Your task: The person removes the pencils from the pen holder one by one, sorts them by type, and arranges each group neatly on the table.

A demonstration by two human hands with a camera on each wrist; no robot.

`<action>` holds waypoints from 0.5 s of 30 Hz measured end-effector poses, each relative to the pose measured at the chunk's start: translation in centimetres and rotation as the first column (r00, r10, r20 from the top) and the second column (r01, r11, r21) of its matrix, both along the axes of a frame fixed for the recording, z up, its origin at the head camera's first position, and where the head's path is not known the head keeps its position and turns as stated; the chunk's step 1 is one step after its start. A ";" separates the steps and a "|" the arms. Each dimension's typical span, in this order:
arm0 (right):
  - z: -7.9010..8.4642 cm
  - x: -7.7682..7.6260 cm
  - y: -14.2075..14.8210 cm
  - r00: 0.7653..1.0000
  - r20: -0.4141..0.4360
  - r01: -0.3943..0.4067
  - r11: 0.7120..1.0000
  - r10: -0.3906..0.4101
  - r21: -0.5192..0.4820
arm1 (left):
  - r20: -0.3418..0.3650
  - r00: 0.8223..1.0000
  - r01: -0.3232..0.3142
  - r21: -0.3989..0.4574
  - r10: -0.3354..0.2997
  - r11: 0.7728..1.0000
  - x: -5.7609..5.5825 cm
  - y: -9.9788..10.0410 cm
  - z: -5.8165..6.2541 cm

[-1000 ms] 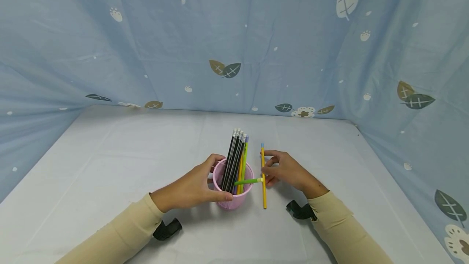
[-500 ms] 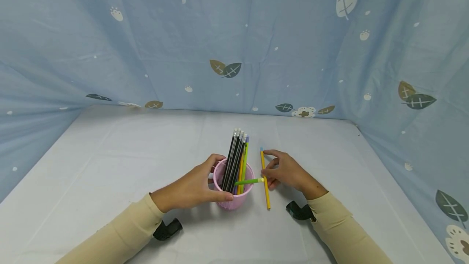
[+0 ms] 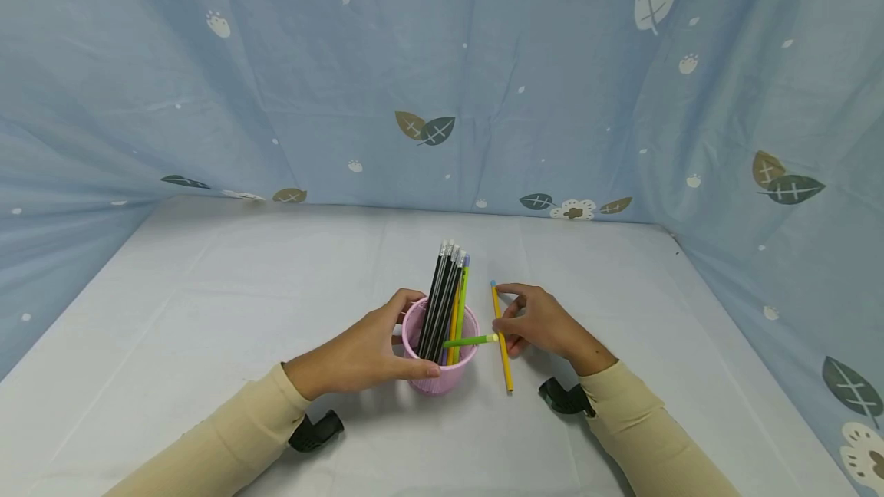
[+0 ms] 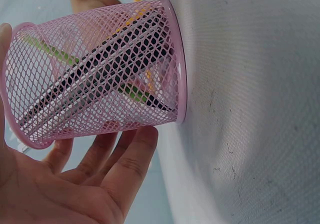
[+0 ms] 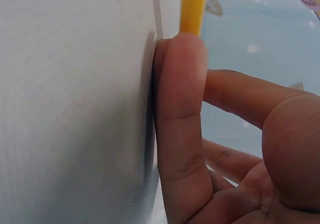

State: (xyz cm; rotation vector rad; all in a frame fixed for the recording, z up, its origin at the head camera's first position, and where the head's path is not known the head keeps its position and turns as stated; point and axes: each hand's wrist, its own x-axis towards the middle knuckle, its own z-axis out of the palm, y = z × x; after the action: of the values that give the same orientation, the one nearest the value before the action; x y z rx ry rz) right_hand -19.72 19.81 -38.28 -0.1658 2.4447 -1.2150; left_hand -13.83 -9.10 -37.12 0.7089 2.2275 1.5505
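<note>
A pink mesh pencil cup (image 3: 442,380) stands on the white table, full of pencils. My left hand (image 3: 373,347) grips its left side, thumb at the front of the rim and fingers behind; the left wrist view shows the fingers along the mesh wall. Several black pencils (image 3: 437,305) lean together inside, beside a yellow-green pencil (image 3: 463,301). One green pencil (image 3: 470,341) juts out over the rim to the right. Right of the cup, my right hand (image 3: 539,320) pinches a yellow pencil (image 3: 506,366) with a blue end. Up close, that pencil (image 5: 193,9) emerges past a fingertip.
White cloth covers the table (image 3: 276,267). A blue curtain (image 3: 311,83) with leaf prints surrounds the back and sides. Dark wrist devices (image 3: 315,432) sit under both sleeves, near the tabletop.
The yellow pencil has tilted, its near end swinging right and its blue end shifting slightly toward me. My left hand and the cup have stayed in place.
</note>
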 end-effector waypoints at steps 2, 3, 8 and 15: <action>0.0 0.0 0.0 1.000 0.001 0.004 1.000 -0.004 0.005 | 0.007 1.000 -0.004 -0.003 0.004 1.000 0.1 0.0 0.1; -0.1 -0.1 -0.1 1.000 0.002 0.006 1.000 -0.006 0.006 | 0.011 1.000 -0.006 -0.004 0.007 1.000 0.1 0.0 0.1; -0.1 -0.1 -0.1 1.000 0.003 0.015 1.000 -0.015 0.003 | 0.013 1.000 -0.002 0.005 0.002 1.000 0.1 0.0 0.1; -0.1 0.1 -0.1 1.000 -0.021 0.002 1.000 -0.002 0.007 | 0.008 1.000 0.002 0.012 -0.002 1.000 0.1 0.0 0.1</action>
State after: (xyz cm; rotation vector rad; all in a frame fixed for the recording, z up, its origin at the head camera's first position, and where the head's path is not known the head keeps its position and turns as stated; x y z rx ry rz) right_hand -19.66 19.68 -38.34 -0.1747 2.4668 -1.2119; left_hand -13.73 -9.11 -37.03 0.7069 2.2126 1.5647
